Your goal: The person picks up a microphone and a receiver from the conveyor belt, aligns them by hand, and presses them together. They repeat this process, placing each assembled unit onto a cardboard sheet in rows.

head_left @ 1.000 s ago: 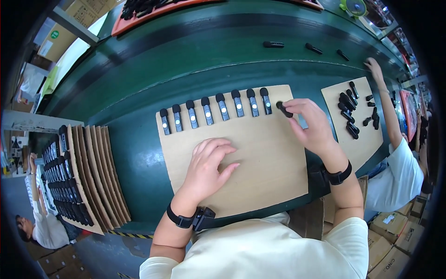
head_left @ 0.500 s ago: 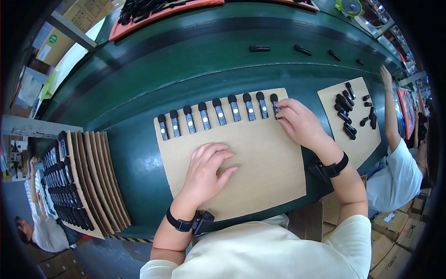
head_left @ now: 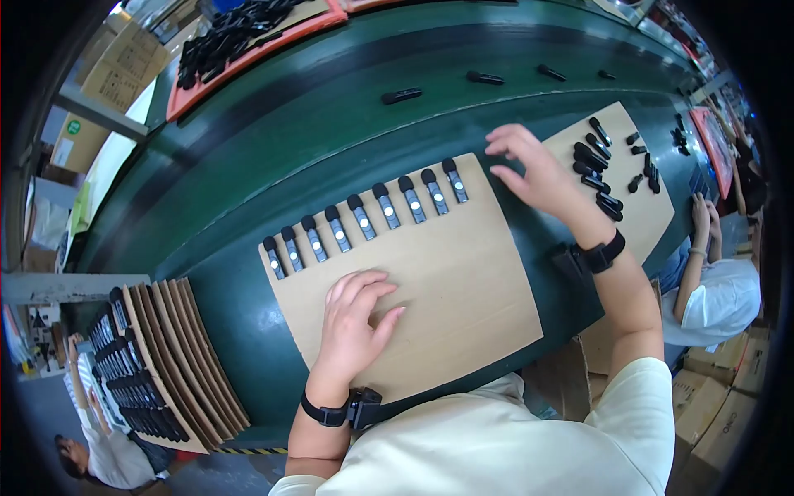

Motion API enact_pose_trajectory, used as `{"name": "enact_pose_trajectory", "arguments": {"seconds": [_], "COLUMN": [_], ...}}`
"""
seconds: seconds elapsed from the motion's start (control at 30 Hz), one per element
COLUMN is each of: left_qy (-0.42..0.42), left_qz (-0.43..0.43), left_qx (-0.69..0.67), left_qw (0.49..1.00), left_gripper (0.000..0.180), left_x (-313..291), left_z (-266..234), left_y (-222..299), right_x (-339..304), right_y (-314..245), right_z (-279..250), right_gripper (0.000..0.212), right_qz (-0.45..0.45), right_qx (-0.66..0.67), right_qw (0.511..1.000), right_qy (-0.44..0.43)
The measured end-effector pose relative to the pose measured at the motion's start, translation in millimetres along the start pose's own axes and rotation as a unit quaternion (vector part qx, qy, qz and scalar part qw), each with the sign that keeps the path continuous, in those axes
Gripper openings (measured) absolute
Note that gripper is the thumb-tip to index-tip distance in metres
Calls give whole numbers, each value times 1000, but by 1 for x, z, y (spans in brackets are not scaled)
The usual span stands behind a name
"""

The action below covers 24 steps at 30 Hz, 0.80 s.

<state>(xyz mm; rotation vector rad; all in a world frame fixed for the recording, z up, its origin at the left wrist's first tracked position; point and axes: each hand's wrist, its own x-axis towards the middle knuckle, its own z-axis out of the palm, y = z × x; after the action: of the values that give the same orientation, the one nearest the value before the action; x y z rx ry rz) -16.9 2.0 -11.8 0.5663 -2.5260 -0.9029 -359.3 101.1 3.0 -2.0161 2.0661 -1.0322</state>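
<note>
Fingers (head_left: 509, 142) of your right hand (head_left: 538, 169) were spread and loose, pinching nothing, and hung over the green table (head_left: 273, 124) in the gap between two cardboard sheets. To their right, on the smaller cardboard sheet (head_left: 653, 217), lay the loose black parts (head_left: 591, 157), the nearest of them just beside your knuckles. Their long axes ran slantwise, roughly from upper left to lower right, so they lay across the line of your fingers rather than along it. To the left of those fingers, the last piece of the row of black parts (head_left: 364, 219) sat near your fingertips, each piece in the row standing on end toward the far edge of the large cardboard sheet (head_left: 447, 306).

Your left hand (head_left: 356, 326) lay flat on that large sheet, fingers a little apart and pressed down, empty, well below the row. Of the two, your right hand was plainly the nearer to the loose pieces; your left was well apart from them.

A stack of filled sheets (head_left: 157, 364) stood at the table's left end.
</note>
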Motion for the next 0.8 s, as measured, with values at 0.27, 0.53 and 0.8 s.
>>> {"name": "enact_pose_trajectory", "arguments": {"seconds": [0.27, 0.53, 0.8], "left_qy": [-14, 6, 15], "left_qz": [6, -63, 3], "left_qx": [31, -190, -60], "left_qw": [999, 980, 998], "left_gripper": [31, 25, 17], "left_x": [3, 12, 83], "left_z": [-4, -40, -62], "left_y": [7, 44, 51], "right_x": [35, 100, 96], "right_y": [68, 107, 98], "right_z": [-3, 23, 15], "right_gripper": [31, 37, 29], "right_qz": [174, 233, 250], "right_qx": [-15, -158, 24], "right_qw": [983, 954, 966], "right_qy": [48, 103, 69]}}
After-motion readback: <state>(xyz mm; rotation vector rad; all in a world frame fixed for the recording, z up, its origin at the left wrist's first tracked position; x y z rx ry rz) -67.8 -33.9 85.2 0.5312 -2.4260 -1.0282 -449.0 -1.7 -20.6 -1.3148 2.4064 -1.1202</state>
